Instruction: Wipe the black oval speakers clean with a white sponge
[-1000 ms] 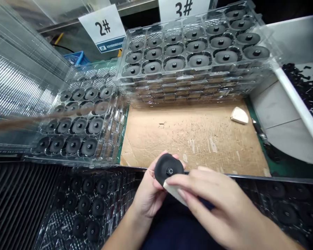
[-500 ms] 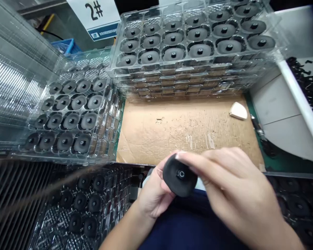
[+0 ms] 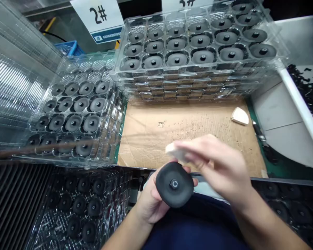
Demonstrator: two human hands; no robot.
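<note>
In my left hand [image 3: 151, 203] is a round black disc-shaped part [image 3: 168, 196] with a short hollow stem at its middle. Its stem side faces up, and my fingers wrap around its rim from below. My right hand [image 3: 219, 163] is closed on a small white pad [image 3: 174, 151], blurred by motion, just above the disc's far edge. Whether the pad touches the disc, I cannot tell. A similar off-white pad [image 3: 240, 116] lies on the cardboard [image 3: 146, 139] at the right.
Clear plastic trays [image 3: 198, 73] filled with black discs are stacked at the back. Further trays stand at the left [image 3: 104, 133] and lower left [image 3: 112, 194]. A white-walled bin [image 3: 294, 95] with small black pieces is at the right. A thin blurred cord crosses the left side.
The right hand has lifted off the disc and moved slightly up, and the white pad now shows in its fingers. The disc has turned more face-on and sits slightly lower.
</note>
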